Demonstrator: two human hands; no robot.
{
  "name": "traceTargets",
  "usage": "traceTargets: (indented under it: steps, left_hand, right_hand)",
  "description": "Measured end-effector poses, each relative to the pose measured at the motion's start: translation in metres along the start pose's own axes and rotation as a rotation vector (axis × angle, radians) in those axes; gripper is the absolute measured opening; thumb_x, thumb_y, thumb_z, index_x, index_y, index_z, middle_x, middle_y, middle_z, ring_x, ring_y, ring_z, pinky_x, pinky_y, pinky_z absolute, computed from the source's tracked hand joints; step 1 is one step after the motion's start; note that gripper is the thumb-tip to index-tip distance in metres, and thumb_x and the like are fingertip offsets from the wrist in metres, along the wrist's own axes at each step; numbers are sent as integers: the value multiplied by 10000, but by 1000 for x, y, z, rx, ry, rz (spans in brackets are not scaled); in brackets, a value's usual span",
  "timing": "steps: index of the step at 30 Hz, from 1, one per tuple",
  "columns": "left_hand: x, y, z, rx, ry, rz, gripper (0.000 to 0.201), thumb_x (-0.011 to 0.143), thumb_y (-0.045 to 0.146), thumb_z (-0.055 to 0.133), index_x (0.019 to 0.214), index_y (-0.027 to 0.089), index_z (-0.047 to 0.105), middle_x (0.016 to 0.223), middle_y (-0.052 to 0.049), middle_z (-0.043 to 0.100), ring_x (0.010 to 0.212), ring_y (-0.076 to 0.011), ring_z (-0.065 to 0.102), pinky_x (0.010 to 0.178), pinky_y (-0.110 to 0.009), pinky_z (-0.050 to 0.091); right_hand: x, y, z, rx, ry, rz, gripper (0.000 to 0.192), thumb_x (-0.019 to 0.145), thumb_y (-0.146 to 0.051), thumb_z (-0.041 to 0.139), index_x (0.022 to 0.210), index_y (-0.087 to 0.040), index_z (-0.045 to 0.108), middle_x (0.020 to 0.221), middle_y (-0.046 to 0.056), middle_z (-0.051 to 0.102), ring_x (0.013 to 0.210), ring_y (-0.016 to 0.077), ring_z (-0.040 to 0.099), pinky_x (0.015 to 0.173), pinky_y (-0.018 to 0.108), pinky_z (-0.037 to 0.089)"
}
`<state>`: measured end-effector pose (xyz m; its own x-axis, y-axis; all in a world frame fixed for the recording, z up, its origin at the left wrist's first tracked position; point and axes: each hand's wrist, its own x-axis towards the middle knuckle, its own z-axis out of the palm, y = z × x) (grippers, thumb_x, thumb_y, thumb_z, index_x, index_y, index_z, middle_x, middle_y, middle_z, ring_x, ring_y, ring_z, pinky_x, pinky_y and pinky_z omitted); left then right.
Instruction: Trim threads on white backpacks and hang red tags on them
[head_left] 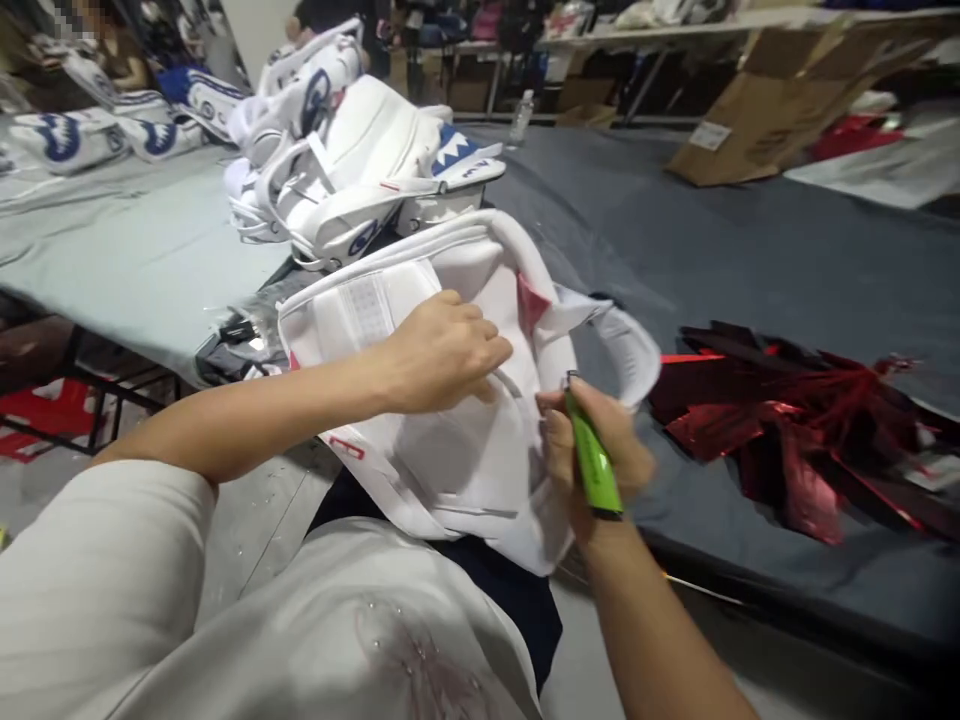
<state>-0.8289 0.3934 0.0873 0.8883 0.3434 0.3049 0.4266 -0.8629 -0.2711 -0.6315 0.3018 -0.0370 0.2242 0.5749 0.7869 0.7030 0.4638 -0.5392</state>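
The left hand (442,350) lies knuckles-up on a white padded piece (450,420), fingers curled together and pressed into its smooth, leather-like inner face; whether they pinch a fold underneath cannot be told. Just beside it, toward the person's body, the right hand (596,450) is closed around one slim bright-green tool (592,465), its dark tip pointing up at the edge of the same piece. What kind of tool it is cannot be told.

The padded piece rests partly on the person's lap and partly against the edge of the table (750,260), directly under both hands. It is curved and thick-rimmed, with a mesh-textured white panel (364,310) beyond the left wrist and a small red patch (531,300) just past the left fingertips. A white strap end (630,345) curls outward above the right hand.

To the outer side of the right hand, a heap of shiny red foil strips (795,430) lies crumpled on the dark grey table cover. Beyond the left hand stands a stack of similar white pads with blue markings (352,170), too tangled to count. Farther off in the same direction, more white-and-blue pads (112,125) lie on a pale grey surface. Well beyond the right hand sit one flattened cardboard box (772,100) and one clear bottle (522,116).
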Motion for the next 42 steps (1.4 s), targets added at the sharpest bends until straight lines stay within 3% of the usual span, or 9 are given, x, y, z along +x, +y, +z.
traceTargets:
  steps: [3, 6, 11, 16, 18, 22, 30, 35, 42]
  left_hand:
    - [-21, 28, -22, -44, -30, -109, 324, 841, 487, 719, 847, 166, 677, 766, -53, 709, 770, -213, 658, 656, -325, 380]
    - [-38, 41, 5, -129, -138, -150, 309, 856, 447, 710, 861, 140, 685, 821, -76, 728, 789, -218, 677, 654, -313, 410]
    - [-44, 36, 48, -325, -300, -77, 162, 928, 263, 592, 947, 150, 707, 894, -65, 742, 838, -212, 687, 696, -314, 457]
    - [-29, 6, 39, -202, 2, -175, 380, 932, 220, 553, 1305, 159, 599, 1333, -142, 611, 1258, -289, 526, 986, -402, 407]
    - [-18, -8, 47, -179, -50, -186, 666, 866, 348, 674, 1466, 161, 452, 1490, -173, 459, 1383, -343, 380, 1090, -463, 304]
    - [6, -23, 79, -193, -313, -187, 981, 682, 405, 814, 1516, 143, 368, 1356, -182, 538, 1222, -356, 479, 988, -459, 349]
    - [-6, -7, 89, -43, -144, -66, 1143, 676, 429, 785, 1581, 90, 174, 1377, -213, 506, 1206, -350, 473, 1010, -470, 327]
    - [-20, 6, 88, 139, -120, -133, 887, 840, 321, 620, 1591, 148, 181, 1524, -212, 380, 1246, -345, 480, 1014, -469, 342]
    - [-14, 3, 100, 5, -193, -184, 632, 911, 222, 479, 1521, 117, 351, 1533, -207, 405, 1316, -328, 472, 1080, -488, 313]
  right_hand:
    - [17, -9, -20, 16, -56, -410, 505, 857, -167, 679, 1342, -267, 582, 974, 36, 770, 844, 192, 721, 841, 378, 565]
    - [9, -13, -16, 3, -216, -505, 492, 879, -127, 649, 1353, -237, 573, 993, 52, 759, 834, 191, 723, 786, 352, 579]
    - [-26, -3, 21, 56, -215, -369, 458, 881, -86, 635, 1320, -211, 600, 1084, 99, 732, 964, 225, 706, 838, 377, 585]
    - [-30, 2, 41, 39, -133, -337, 430, 879, -126, 659, 1302, -191, 611, 1073, 104, 733, 953, 238, 707, 873, 379, 562]
    - [-31, 0, 47, -3, -131, -289, 363, 906, -152, 632, 1268, -167, 615, 1061, 116, 730, 945, 243, 702, 879, 390, 543]
    - [-40, -11, 55, -26, -216, -259, 230, 934, -171, 575, 1158, -157, 628, 975, 102, 715, 881, 228, 676, 837, 377, 509]
    - [-45, -14, 37, -37, -365, -177, 251, 953, -250, 571, 1186, -176, 628, 1013, 98, 717, 889, 224, 689, 796, 352, 533]
    - [-24, 8, 35, -249, -152, -140, 303, 937, -315, 610, 1176, -133, 649, 971, 129, 736, 861, 258, 692, 825, 384, 529]
    - [4, 16, 52, -585, -521, 29, 655, 904, -635, 519, 1229, -69, 578, 998, 199, 669, 925, 340, 607, 780, 438, 468]
